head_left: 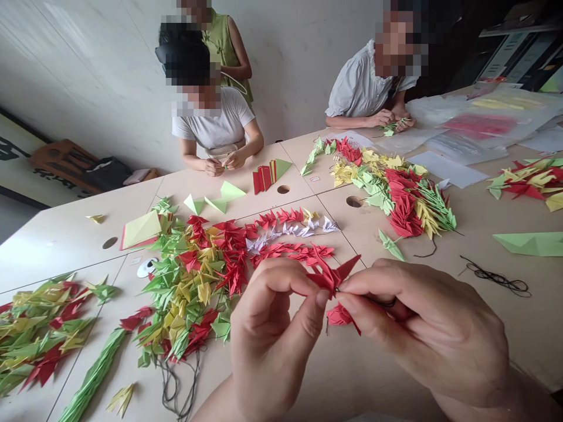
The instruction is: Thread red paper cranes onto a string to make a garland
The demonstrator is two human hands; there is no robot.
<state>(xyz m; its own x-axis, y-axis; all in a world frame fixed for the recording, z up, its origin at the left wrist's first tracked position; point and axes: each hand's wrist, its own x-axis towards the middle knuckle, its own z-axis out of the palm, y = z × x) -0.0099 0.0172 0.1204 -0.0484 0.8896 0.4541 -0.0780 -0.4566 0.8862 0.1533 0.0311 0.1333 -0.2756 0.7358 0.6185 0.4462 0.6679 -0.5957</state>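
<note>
Close in front of me, my left hand pinches a red folded-paper crane between thumb and forefinger. My right hand has its thumb and forefinger closed at the crane's underside. A black string shows between those fingers, and whether a needle is there too is hidden. Just below the fingertips is another red paper piece, partly covered by the right hand. Left of my hands lies a large heap of green, yellow and red cranes, with strung red cranes beside it.
The table carries more crane bundles, loose black cord, paper sheets and a long green bundle. Across it, two seated people handle small green pieces. Another person stands behind. Plastic bags lie at right.
</note>
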